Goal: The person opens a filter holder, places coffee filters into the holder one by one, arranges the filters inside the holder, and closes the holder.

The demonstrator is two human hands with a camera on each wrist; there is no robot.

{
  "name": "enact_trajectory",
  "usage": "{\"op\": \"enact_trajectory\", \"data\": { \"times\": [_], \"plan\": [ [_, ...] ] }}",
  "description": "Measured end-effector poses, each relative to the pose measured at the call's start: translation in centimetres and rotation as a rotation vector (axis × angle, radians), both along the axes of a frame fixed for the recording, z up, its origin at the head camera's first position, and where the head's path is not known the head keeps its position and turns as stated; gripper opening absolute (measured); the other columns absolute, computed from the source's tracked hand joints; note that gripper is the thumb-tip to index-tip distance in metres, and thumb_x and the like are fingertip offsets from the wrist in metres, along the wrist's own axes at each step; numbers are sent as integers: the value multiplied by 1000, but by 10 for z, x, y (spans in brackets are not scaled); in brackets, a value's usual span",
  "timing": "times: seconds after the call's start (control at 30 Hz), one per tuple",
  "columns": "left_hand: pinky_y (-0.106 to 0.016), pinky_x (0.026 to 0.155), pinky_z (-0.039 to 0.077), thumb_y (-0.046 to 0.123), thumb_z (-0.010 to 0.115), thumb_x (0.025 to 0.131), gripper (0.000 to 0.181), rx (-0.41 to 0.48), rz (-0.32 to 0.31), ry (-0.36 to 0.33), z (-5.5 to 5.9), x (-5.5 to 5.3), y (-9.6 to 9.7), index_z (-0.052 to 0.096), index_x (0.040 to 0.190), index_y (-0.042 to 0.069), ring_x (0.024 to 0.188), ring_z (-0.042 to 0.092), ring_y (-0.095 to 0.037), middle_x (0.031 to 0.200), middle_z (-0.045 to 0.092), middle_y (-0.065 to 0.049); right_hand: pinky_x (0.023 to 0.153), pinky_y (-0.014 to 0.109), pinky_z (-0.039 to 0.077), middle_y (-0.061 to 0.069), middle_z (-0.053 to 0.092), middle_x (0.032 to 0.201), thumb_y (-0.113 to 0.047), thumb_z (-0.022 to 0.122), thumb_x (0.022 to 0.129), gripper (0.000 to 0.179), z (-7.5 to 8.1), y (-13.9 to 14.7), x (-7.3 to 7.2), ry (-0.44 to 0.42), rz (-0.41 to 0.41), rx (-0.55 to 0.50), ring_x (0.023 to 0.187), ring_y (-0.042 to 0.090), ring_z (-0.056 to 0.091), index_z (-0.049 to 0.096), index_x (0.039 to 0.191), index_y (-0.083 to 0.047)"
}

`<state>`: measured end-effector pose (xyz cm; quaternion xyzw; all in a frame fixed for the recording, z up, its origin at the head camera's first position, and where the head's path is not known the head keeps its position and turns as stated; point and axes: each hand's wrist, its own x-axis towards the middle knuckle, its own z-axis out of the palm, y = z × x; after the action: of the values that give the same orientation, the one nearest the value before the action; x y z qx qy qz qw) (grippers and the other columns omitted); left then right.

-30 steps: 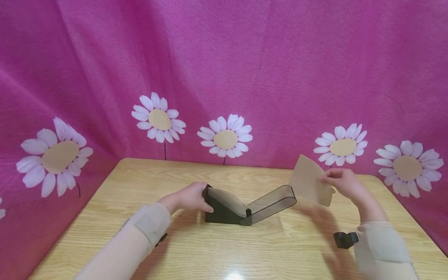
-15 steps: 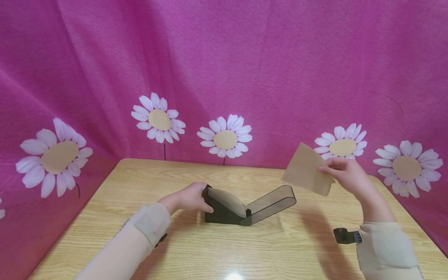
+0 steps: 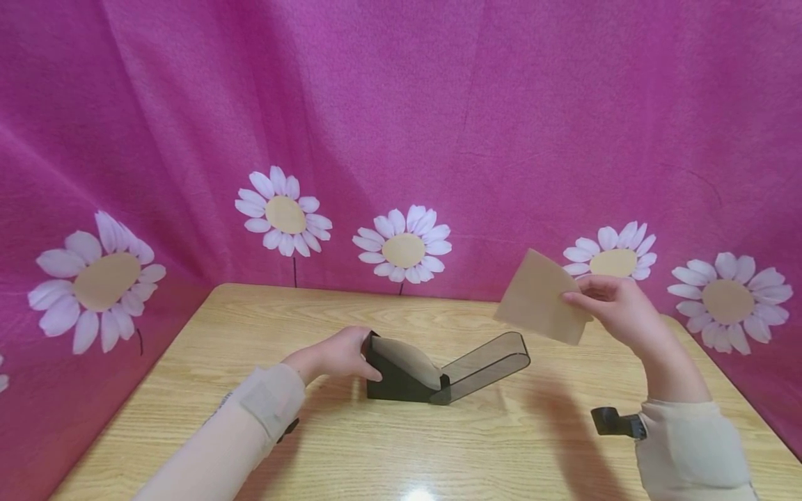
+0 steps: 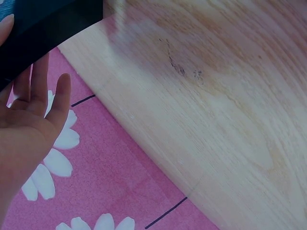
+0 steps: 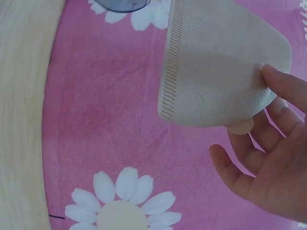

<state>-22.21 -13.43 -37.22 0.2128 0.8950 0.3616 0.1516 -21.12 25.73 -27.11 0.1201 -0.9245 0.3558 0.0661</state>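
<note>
A black coffee filter holder [image 3: 401,387] stands on the table, its clear smoky lid [image 3: 491,360] swung out to the right. Brown paper filters [image 3: 407,358] lie inside it. My left hand [image 3: 338,353] grips the holder's left end, thumb on the near side and fingers behind; the left wrist view shows the dark body [image 4: 57,24] between thumb and fingers. Up in the air right of the lid, my right hand [image 3: 620,309] pinches a brown paper coffee filter [image 3: 540,296] by its edge. In the right wrist view the filter's crimped seam [image 5: 171,72] and a small tab [image 5: 241,126] show.
The wooden table [image 3: 301,445] carries the holder. A pink curtain [image 3: 501,139] with large daisies hangs behind the table and along both sides. Black camera mounts sit on both wrists, the right one [image 3: 617,422] sticking out over the table.
My right hand has lifted the coffee filter up and slightly left, and the filter has tilted. My left hand and the holder have stayed in place.
</note>
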Motion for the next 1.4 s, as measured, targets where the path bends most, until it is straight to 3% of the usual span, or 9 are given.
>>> {"op": "enact_trajectory", "data": {
  "times": [0.17,0.4,0.63,0.9,1.4],
  "plan": [
    [-24,65,41,10,79,71,30,1,5,-2,0,0,0,57,91,6,73,45,-12,80,53,1,68,16,40,-11,67,79,-21,63,89,28,2,-6,3,11,-1,1,73,-7,55,63,101,5],
    [-24,62,39,10,79,71,31,2,0,4,-1,0,0,55,90,6,70,43,-11,77,48,1,67,15,42,-21,59,74,-16,64,88,24,4,-18,7,38,41,-30,72,-7,53,64,98,6],
    [-24,61,38,9,79,71,32,11,-5,3,-2,0,-1,55,91,6,68,43,-11,77,49,1,66,19,44,-11,62,75,-13,64,88,18,3,-35,9,43,102,-28,70,-3,56,65,93,5],
    [-24,59,38,9,79,72,33,14,-4,-8,-1,1,0,56,95,5,65,42,-10,78,50,1,67,21,44,4,66,80,-14,64,88,18,1,-54,10,30,102,-41,70,-1,56,66,94,3],
    [-25,69,43,9,79,72,31,18,1,-13,-1,1,0,58,95,7,76,47,-12,86,57,1,76,33,44,7,68,88,-16,66,87,11,-15,-86,11,38,133,-15,91,20,58,69,89,-6]
  ]
}}
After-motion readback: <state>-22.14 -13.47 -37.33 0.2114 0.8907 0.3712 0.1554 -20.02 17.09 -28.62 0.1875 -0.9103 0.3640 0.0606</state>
